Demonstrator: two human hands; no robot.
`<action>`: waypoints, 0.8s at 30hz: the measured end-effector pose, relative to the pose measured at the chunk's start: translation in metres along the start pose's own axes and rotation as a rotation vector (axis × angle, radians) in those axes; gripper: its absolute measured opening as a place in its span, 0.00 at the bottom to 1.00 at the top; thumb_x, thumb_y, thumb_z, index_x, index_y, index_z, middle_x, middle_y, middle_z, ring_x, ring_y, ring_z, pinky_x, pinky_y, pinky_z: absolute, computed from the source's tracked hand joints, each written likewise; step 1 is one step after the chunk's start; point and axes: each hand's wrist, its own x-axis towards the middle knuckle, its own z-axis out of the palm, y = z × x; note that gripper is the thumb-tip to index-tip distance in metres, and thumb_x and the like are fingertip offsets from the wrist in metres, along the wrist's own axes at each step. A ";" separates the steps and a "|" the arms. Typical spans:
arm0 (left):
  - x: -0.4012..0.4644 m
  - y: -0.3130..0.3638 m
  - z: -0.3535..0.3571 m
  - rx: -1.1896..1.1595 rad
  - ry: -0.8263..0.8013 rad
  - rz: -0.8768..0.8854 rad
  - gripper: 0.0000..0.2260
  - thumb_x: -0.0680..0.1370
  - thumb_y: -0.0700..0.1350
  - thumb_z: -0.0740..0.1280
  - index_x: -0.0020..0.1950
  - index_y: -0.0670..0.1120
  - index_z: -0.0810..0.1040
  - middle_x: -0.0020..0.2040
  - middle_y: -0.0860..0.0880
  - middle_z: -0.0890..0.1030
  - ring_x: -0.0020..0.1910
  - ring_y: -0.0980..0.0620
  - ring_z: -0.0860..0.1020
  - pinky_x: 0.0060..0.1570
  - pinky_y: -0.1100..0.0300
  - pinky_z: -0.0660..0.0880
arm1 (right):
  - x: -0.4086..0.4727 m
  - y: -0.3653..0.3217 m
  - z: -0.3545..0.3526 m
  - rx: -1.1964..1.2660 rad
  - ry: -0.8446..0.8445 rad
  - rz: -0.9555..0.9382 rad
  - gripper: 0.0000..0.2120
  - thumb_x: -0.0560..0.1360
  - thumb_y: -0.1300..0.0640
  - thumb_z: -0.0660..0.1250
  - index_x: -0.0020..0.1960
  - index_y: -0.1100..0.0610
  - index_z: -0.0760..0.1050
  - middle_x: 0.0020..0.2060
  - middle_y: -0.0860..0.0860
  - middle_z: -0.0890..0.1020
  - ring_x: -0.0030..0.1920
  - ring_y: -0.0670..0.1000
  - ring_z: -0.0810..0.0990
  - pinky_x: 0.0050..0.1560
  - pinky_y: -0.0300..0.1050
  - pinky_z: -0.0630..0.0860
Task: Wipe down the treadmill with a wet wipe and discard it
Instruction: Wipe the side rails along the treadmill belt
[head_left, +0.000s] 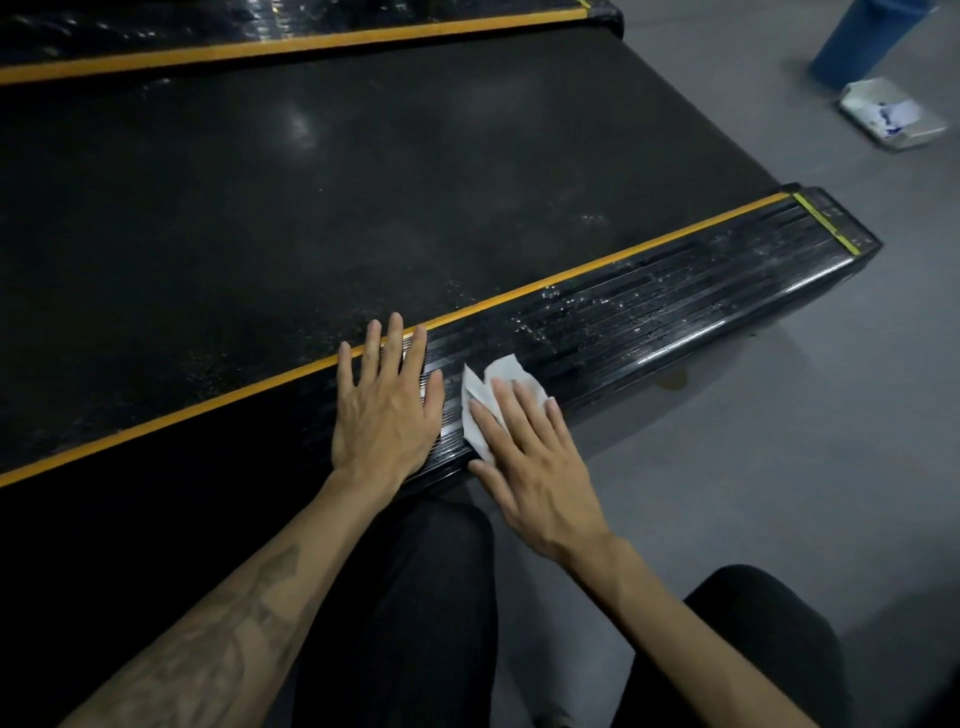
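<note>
The black treadmill fills the upper left, with its dark belt (311, 197) and a ribbed side rail (675, 306) edged by a yellow stripe. A white wet wipe (485, 392) lies flat on the near part of that rail. My right hand (530, 457) presses on the wipe with straight, spread fingers. My left hand (387, 405) rests flat on the rail just left of the wipe, fingers straight and reaching the yellow stripe. Wet streaks and droplets show on the rail beyond the wipe.
A white wipe packet (891, 114) lies on the grey floor at the upper right, beside another person's blue trouser leg (862, 41). My knees in black trousers (415, 597) are below the rail. A second yellow-striped rail (291, 44) runs along the far side.
</note>
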 end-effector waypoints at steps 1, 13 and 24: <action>0.000 0.000 0.000 0.003 -0.004 0.003 0.31 0.84 0.60 0.41 0.84 0.48 0.57 0.84 0.45 0.54 0.84 0.45 0.51 0.81 0.39 0.49 | 0.000 0.009 -0.002 -0.024 -0.006 -0.032 0.27 0.87 0.41 0.48 0.84 0.49 0.55 0.83 0.51 0.54 0.83 0.53 0.50 0.81 0.60 0.53; 0.001 0.001 -0.002 -0.002 -0.012 0.002 0.31 0.83 0.60 0.41 0.84 0.48 0.56 0.85 0.45 0.53 0.84 0.46 0.49 0.81 0.39 0.48 | 0.014 0.015 -0.004 0.015 0.035 0.008 0.26 0.86 0.42 0.51 0.81 0.49 0.63 0.82 0.52 0.61 0.82 0.54 0.57 0.80 0.58 0.54; 0.000 0.001 -0.001 -0.003 0.003 -0.001 0.31 0.83 0.60 0.42 0.83 0.48 0.57 0.84 0.45 0.55 0.84 0.46 0.50 0.81 0.39 0.49 | 0.021 0.017 -0.005 0.007 0.019 0.020 0.27 0.86 0.39 0.48 0.82 0.48 0.62 0.81 0.53 0.61 0.82 0.56 0.57 0.79 0.60 0.56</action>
